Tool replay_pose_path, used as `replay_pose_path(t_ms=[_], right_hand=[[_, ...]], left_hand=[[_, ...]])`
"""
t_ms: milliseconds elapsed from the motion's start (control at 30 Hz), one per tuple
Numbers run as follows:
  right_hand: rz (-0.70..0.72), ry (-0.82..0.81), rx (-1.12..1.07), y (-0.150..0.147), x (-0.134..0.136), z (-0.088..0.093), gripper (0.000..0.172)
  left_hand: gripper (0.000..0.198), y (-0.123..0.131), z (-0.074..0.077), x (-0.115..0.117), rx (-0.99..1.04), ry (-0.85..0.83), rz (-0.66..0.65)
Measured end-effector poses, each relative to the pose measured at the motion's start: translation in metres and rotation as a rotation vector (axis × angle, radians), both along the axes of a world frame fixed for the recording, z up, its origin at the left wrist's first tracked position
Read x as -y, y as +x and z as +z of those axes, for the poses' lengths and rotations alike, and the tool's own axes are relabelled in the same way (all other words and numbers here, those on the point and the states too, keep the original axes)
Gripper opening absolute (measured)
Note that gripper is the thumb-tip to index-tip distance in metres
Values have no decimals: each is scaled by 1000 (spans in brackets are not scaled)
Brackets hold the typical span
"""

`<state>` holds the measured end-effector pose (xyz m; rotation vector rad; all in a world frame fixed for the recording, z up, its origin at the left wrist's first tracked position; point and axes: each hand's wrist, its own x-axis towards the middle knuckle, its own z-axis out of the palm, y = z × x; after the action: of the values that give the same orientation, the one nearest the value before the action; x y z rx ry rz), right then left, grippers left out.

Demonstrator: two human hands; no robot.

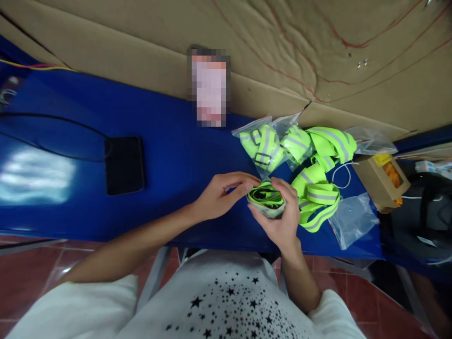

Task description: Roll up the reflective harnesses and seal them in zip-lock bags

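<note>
My right hand (280, 217) cups a rolled-up neon-green reflective band (265, 197) above the blue table (169, 165). My left hand (222, 195) pinches the roll's left edge with thumb and fingers. Just right of my hands lies a loose neon-green band with grey stripes (318, 197). Behind it sit clear plastic bags holding folded bands (264, 146) and another loose folded band (332, 143).
A black phone (124, 165) lies on the table at the left with a dark cable running to it. An empty clear bag (353, 219) lies at the right, near a small cardboard box (383, 181). A cardboard sheet (282, 56) stands behind the table.
</note>
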<state>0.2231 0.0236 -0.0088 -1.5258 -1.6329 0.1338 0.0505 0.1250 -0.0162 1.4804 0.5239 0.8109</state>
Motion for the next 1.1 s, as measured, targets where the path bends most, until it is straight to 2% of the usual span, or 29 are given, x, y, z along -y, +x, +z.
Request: replay_pose_path(t_ms=[100, 233, 367, 433, 467, 533, 600, 700, 767, 833, 900, 1000, 1100], right_hand=[[-20, 18, -2, -2, 0, -2, 69], [-34, -2, -23, -6, -2, 2, 65], [-149, -15, -313, -17, -5, 12, 72], [-166, -20, -424, -24, -6, 18, 77], [-148, -29, -447, -26, -6, 20, 79], [-85, -52, -453, -26, -5, 24, 83], [-21, -67, -402, -18, -3, 28, 81], [30, -73, -211, 3, 0, 40, 69], [94, -112, -65, 16, 0, 53, 63], [249, -202, 67, 25, 0, 67, 60], [393, -289, 195, 30, -2, 79, 55], [429, -348, 316, 33, -2, 91, 53], [478, -388, 292, 32, -1, 94, 53]], left_hand=[[30, -2, -2, -2, 16, 159, -90], [38, -2, -8, -1, 17, 184, -164], [92, 3, -13, 8, 90, 65, -193], [105, 5, -14, 13, 138, 10, -155], [101, 5, -14, 15, 147, -23, -150], [81, 4, -12, 16, 142, -137, -175], [65, 0, -8, 14, 159, -290, -204], [68, -4, -3, 9, 223, -484, -286], [76, -5, 0, 9, 237, -532, -368], [80, -4, 1, 11, 225, -480, -389], [78, -2, 2, 13, 201, -381, -352], [68, -1, 4, 14, 155, -267, -314], [64, -2, 8, 9, 121, -145, -324]])
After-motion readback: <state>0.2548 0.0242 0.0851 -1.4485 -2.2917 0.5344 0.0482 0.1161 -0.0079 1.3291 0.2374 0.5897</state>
